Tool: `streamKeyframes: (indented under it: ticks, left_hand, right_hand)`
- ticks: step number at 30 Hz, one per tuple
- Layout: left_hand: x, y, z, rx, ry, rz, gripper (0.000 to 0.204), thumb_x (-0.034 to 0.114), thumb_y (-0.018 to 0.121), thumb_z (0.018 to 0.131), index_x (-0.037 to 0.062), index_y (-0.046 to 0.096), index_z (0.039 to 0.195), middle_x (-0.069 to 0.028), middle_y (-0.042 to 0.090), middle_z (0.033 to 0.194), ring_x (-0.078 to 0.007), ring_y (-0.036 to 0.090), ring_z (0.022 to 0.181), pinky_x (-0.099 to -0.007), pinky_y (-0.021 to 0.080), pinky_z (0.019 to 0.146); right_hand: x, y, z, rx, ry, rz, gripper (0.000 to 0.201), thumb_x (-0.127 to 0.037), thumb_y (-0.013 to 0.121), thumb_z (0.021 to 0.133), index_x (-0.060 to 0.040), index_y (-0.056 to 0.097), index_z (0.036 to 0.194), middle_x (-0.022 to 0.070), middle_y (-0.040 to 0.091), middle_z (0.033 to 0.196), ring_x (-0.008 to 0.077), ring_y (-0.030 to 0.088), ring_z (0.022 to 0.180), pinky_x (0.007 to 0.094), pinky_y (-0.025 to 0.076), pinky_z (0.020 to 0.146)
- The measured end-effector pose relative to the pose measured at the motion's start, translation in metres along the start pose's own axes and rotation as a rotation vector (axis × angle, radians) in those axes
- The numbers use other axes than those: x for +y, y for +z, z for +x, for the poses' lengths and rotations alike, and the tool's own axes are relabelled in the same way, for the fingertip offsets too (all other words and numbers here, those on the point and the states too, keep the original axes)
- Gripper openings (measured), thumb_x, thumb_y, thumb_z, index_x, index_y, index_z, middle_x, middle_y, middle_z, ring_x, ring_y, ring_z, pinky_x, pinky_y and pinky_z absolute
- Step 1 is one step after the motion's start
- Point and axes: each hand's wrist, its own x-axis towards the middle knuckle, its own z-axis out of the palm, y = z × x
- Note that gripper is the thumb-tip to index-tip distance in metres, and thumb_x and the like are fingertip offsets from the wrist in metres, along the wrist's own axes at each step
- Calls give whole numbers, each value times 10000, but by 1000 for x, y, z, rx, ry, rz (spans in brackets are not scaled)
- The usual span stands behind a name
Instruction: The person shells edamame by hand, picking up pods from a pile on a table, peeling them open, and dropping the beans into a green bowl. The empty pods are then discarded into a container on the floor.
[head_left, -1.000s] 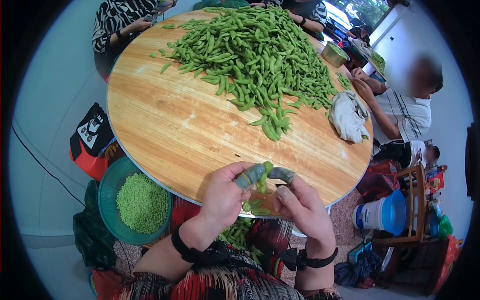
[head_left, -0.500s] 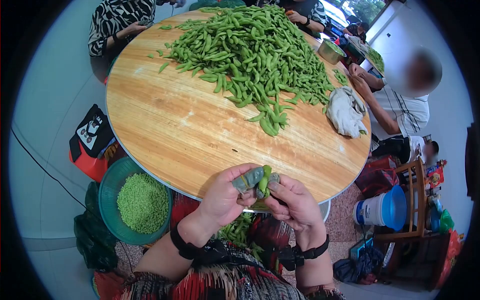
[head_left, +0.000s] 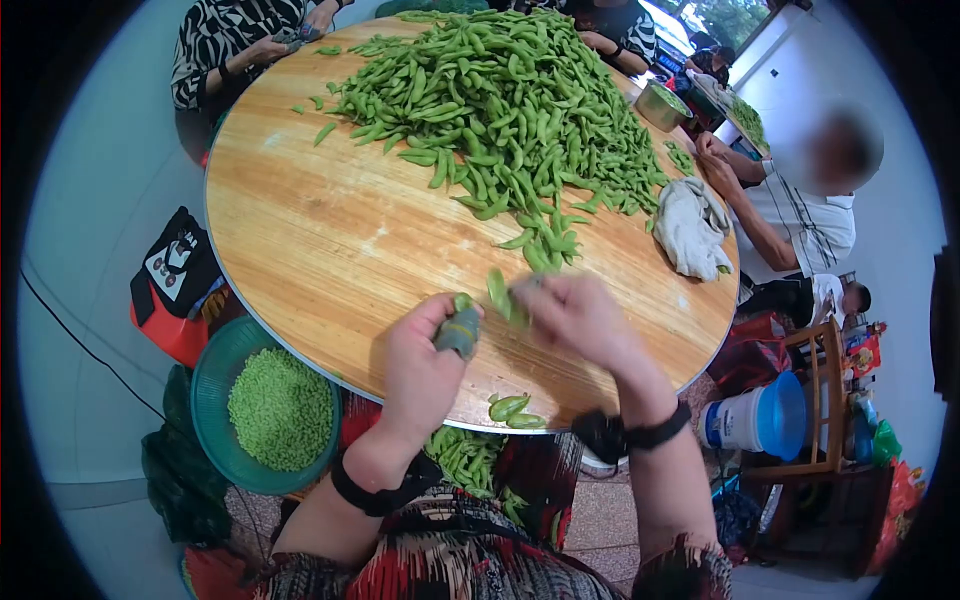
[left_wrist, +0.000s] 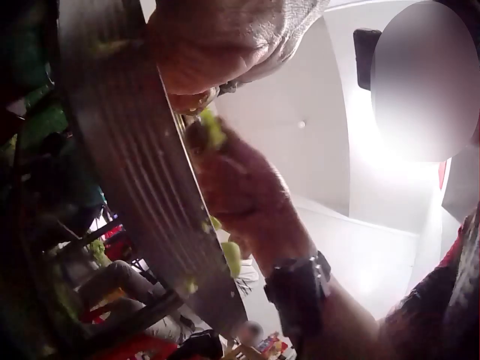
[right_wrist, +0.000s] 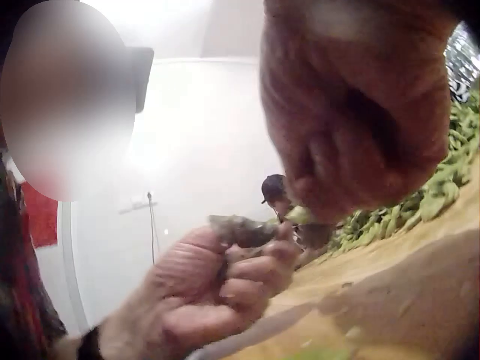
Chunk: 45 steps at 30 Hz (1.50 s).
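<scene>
My left hand (head_left: 420, 365) is over the near part of the round wooden table (head_left: 300, 230), fingers curled. A grey cover with a yellow band wraps one digit, and a bit of green pod (head_left: 462, 300) shows pinched at its tip. To its right, my right hand (head_left: 585, 320), blurred, pinches a green soybean pod (head_left: 497, 288); the left wrist view shows green at these fingertips too. Two loose pods (head_left: 508, 407) lie at the table's near edge. Farther off rises a large heap of soybean pods (head_left: 520, 110), a few trailing toward my hands.
Shelled beans (head_left: 283, 410) fill much of a teal basket (head_left: 207, 400) at lower left. More pods (head_left: 465, 460) are on my lap. A whitish cloth (head_left: 690, 230) and a metal bowl (head_left: 662, 105) stand at right. Other people sit around the table; a bucket (head_left: 735, 422) is on the floor.
My hands met around a pod half a second ago; now they are apart. The right has moved up and away with a pod, the left slightly up and left.
</scene>
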Motion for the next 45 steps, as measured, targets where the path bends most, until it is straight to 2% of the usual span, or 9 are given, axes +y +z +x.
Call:
streamKeyframes:
  ticks: [4, 12, 19, 26, 30, 32, 34, 38, 45]
  left_hand:
    - [-2, -7, 1, -55, -98, -165, 329, -124, 381, 731, 27, 588, 938, 5, 520, 757, -10, 386, 578, -150, 249, 440]
    - [-7, -7, -16, -223, 181, 339, 322, -124, 425, 748, 18, 608, 972, -8, 585, 752, -53, 502, 657, -174, 396, 563]
    - [35, -3, -35, -955, -127, 392, 243, 42, 534, 833, 41, 609, 1063, -84, 662, 899, -148, 621, 857, -260, 465, 774]
    - [51, -38, -36, -935, -57, 242, 369, -25, 531, 769, 30, 581, 1131, -100, 650, 1019, -182, 609, 968, -275, 448, 852]
    - [49, -45, -38, -962, -84, 270, 318, 5, 544, 806, 11, 583, 1121, -100, 657, 1001, -179, 616, 956, -273, 448, 851]
    - [47, -48, -37, -991, -16, 322, 312, 11, 536, 814, 9, 580, 1123, -96, 666, 965, -174, 623, 932, -267, 452, 833]
    - [42, -51, -36, -611, -48, 210, 263, 54, 530, 842, 37, 612, 1092, -103, 669, 932, -181, 631, 882, -263, 460, 801]
    - [34, -39, -21, -189, 450, 1227, 478, -35, 500, 715, 61, 560, 1179, -108, 607, 802, -255, 602, 686, -351, 485, 610]
    - [23, -15, -30, -325, 311, 1633, 513, 21, 496, 708, 97, 531, 1215, -112, 530, 762, -294, 576, 654, -372, 477, 572]
  right_hand:
    - [16, -6, 56, 339, -173, -720, 195, -183, 556, 818, -7, 594, 893, 166, 599, 652, 313, 610, 638, 404, 468, 592]
    - [-7, -4, 41, 146, -120, -630, 217, -190, 560, 800, -2, 571, 905, 229, 591, 703, 388, 584, 690, 452, 459, 626]
    - [-8, 46, 33, 52, -231, -703, 233, -218, 550, 813, 5, 485, 833, 215, 579, 651, 380, 586, 636, 463, 453, 553]
    - [-16, 13, -32, -317, -334, -176, 189, -194, 567, 812, -11, 565, 861, 211, 578, 674, 364, 591, 644, 402, 472, 579]
    - [9, -5, -2, 250, -115, -501, 200, -178, 588, 794, 2, 570, 879, 217, 603, 708, 376, 595, 694, 441, 474, 630]
    - [17, -5, 3, 229, -95, -604, 189, -172, 578, 796, 7, 556, 855, 225, 596, 698, 381, 593, 695, 452, 472, 635]
    - [20, -5, 2, 205, -73, -708, 182, -166, 569, 799, 11, 542, 832, 233, 589, 688, 386, 591, 696, 463, 469, 639]
    - [16, -1, -13, 120, -80, -722, 191, -183, 574, 796, 2, 525, 786, 226, 587, 680, 391, 586, 685, 464, 468, 635]
    - [14, 4, -39, 123, -29, -644, 214, -192, 606, 778, 6, 525, 782, 230, 569, 680, 403, 557, 674, 462, 437, 599]
